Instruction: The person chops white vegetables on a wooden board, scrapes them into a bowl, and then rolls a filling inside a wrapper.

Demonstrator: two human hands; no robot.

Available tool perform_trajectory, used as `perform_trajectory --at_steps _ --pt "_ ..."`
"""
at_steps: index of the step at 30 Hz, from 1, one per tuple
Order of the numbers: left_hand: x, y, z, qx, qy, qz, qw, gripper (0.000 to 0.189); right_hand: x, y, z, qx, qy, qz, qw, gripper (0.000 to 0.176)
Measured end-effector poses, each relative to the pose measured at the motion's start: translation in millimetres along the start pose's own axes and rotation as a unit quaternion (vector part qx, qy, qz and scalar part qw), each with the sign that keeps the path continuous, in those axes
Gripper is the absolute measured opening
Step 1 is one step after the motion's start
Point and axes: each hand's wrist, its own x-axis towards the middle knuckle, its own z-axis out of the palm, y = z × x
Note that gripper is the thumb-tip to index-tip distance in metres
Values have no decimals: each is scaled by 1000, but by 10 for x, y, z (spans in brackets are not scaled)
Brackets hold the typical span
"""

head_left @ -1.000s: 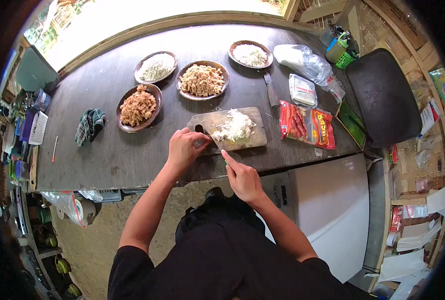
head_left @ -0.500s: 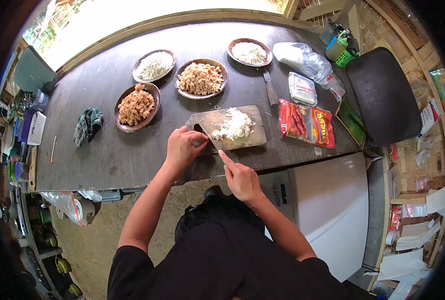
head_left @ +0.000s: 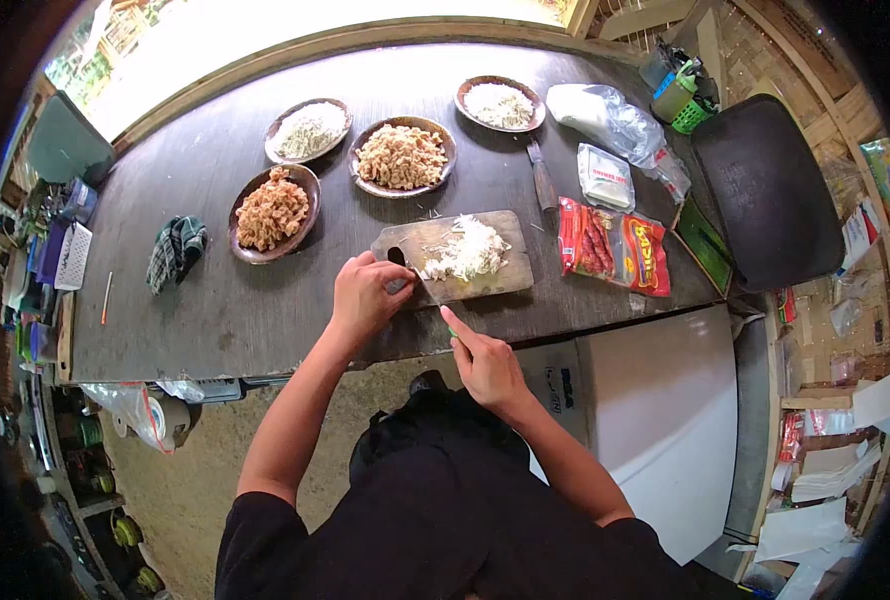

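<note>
A wooden cutting board (head_left: 505,282) lies near the table's front edge with a heap of finely chopped pale food (head_left: 473,248) on it. My right hand (head_left: 490,368) is closed round the green handle of a small knife (head_left: 435,292), whose blade points up and left over the board's front edge. At the board's left end, my left hand (head_left: 367,295) is pinched close to the blade tip. What its fingers hold is too small to name. Behind the board stands a plate of light brown crumbly pieces (head_left: 401,157).
Beyond are two plates of pale shreds (head_left: 308,131) (head_left: 499,104) and a bowl of browner pieces (head_left: 273,212). A checked cloth (head_left: 177,250) lies left. Rightward are a second knife (head_left: 542,180), a red packet (head_left: 613,246), plastic bags (head_left: 615,120) and a black tray (head_left: 765,190).
My right hand has shifted slightly down and right with the knife, and the green handle now shows. My left hand has barely moved.
</note>
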Motion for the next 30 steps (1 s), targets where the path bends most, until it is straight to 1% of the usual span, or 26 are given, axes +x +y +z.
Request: perform_trajectory --at_steps 5,9,12,14,17,23,30 --pt "-3 2 15 16 1 11 1000 10 82 -53 -17 -28 -6 21 999 55" --pt "-10 9 13 30 2 18 999 10 83 -34 -48 -26 2 8 1000 55" --pt "-19 -10 39 9 22 30 999 11 63 -13 -91 -21 11 16 1000 55" --pt "-24 -14 55 6 37 49 998 11 19 -5 -95 -4 13 -9 1000 55" --pt "-9 -23 36 17 26 52 998 12 -36 -58 -85 -22 0 -7 1000 55" --pt "-9 -19 45 6 18 27 999 12 41 -20 -21 3 10 4 1000 53" --pt "-13 -11 31 4 12 10 1000 11 28 3 -45 -8 15 -1 1000 54"
